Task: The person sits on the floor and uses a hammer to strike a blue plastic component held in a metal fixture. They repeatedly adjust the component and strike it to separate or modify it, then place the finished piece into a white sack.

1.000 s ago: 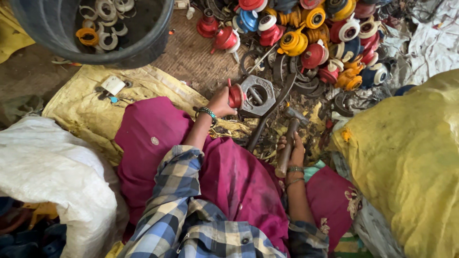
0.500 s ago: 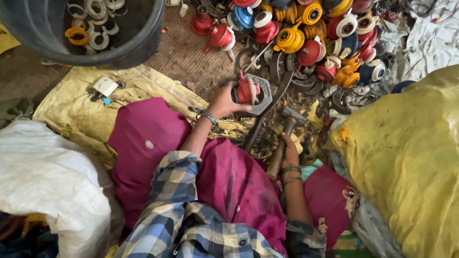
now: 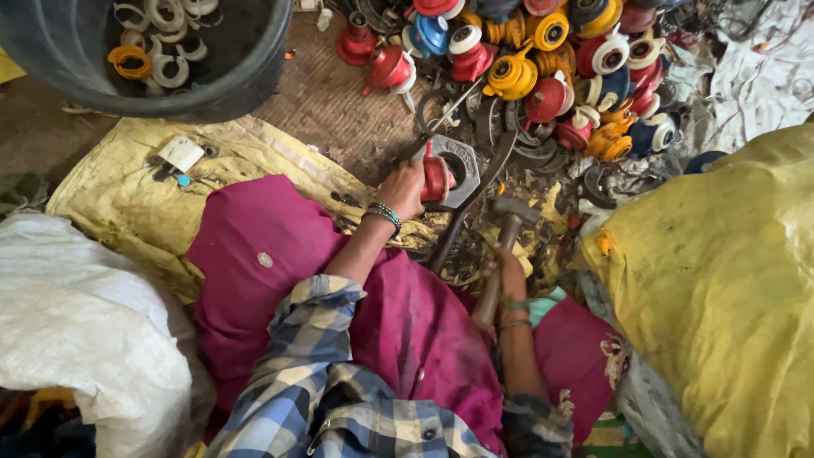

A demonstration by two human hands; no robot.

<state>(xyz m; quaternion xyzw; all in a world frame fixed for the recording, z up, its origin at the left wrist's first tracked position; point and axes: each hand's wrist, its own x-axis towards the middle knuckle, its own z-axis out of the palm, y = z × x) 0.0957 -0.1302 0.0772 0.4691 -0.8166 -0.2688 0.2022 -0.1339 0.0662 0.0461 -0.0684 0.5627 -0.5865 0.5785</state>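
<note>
Red part [image 3: 436, 179] now on nut [image 3: 459, 166]

Soft, even daylight with faint shadows, no glare; wide-angle edges bend, slight blur overall.

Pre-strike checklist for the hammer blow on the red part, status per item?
1. Left hand has the red part in its grip: ok.
2. Red part seated on the big metal nut: ok.
3. Right hand grips the hammer handle: ok.
4. Hammer head over the part: not ok, it sits lower right of it.
5. Left fingers out of the strike path: cannot tell.
6. Black tub and the pile of coloured parts apart from the swing: ok.
</note>
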